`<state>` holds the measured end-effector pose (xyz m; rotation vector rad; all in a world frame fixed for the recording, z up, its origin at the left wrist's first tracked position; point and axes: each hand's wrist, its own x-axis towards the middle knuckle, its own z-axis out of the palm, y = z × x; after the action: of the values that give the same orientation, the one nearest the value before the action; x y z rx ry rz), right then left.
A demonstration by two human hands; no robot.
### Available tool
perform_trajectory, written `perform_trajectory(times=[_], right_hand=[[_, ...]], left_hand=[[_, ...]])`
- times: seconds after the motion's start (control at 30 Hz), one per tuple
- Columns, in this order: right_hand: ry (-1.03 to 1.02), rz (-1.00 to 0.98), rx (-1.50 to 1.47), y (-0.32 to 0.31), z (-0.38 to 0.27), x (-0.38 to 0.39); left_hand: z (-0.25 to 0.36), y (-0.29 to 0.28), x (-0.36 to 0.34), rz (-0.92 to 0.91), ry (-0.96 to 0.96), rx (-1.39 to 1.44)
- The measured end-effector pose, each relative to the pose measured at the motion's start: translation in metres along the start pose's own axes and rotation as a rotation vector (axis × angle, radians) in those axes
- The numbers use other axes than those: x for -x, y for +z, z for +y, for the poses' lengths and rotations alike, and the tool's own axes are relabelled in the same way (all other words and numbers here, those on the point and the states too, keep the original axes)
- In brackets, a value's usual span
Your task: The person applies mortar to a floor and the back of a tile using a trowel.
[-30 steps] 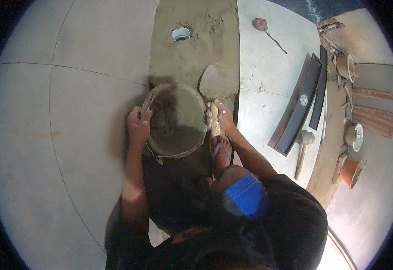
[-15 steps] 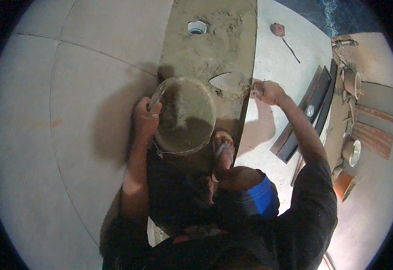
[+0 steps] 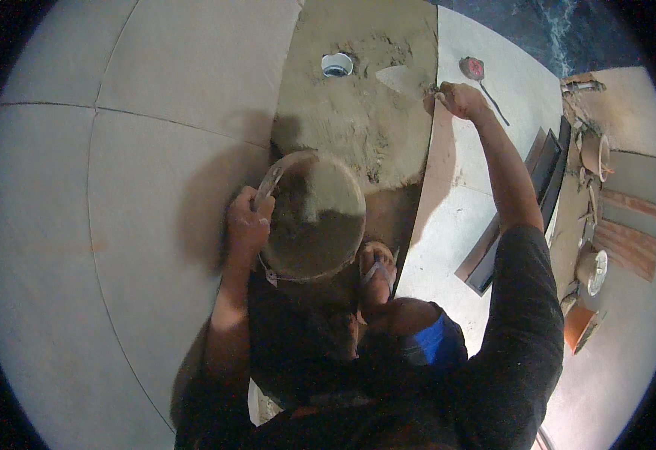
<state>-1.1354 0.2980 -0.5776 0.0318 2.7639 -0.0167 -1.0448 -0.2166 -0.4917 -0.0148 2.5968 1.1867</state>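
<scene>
My left hand (image 3: 250, 221) is closed on the left rim of a round bucket (image 3: 359, 187), whose inside is coated with grey-brown mortar. The bucket leans toward the strip in front of me. In my right hand (image 3: 463, 100) is a pointing-type trowel (image 3: 397, 78), its handle gripped in my fist. The pale blade lies flat against a bed of wet mortar (image 3: 343, 127), pointing left. Just left of the blade tip, a white pipe opening (image 3: 336, 65) sits in the mortar. How much mortar the bucket holds is hard to tell.
Large grey tiles (image 3: 170, 187) border the strip on the left, a pale slab (image 3: 452, 199) on the right. A small red-and-black object (image 3: 473, 68) with a dark tail and long dark channels (image 3: 512, 214) lie there. Buckets (image 3: 593, 270) stand further right. My sandalled foot (image 3: 377, 264) is beside the bucket.
My right hand and the trowel have moved away from me, up the strip toward the pipe opening. The near mortar looks spread differently. My left hand stays on the bucket; the view has shifted slightly.
</scene>
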Motion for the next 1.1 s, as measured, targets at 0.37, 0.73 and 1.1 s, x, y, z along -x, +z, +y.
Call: perform_trajectory(times=[0.37, 0.73, 1.1], right_hand=[[0.292, 0.072, -0.433, 0.018, 0.008, -0.057], [-0.096, 0.135, -0.932, 0.044, -0.025, -0.08], [0.119, -0.016, -1.31, 0.006, -0.116, 0.094]], left_hand=[[-0.004, -0.002, -0.002, -0.028, -0.01, 0.004], [-0.002, 0.001, -0.002, 0.017, 0.028, 0.014], [-0.013, 0.006, -0.002, 0.043, 0.037, 0.02]])
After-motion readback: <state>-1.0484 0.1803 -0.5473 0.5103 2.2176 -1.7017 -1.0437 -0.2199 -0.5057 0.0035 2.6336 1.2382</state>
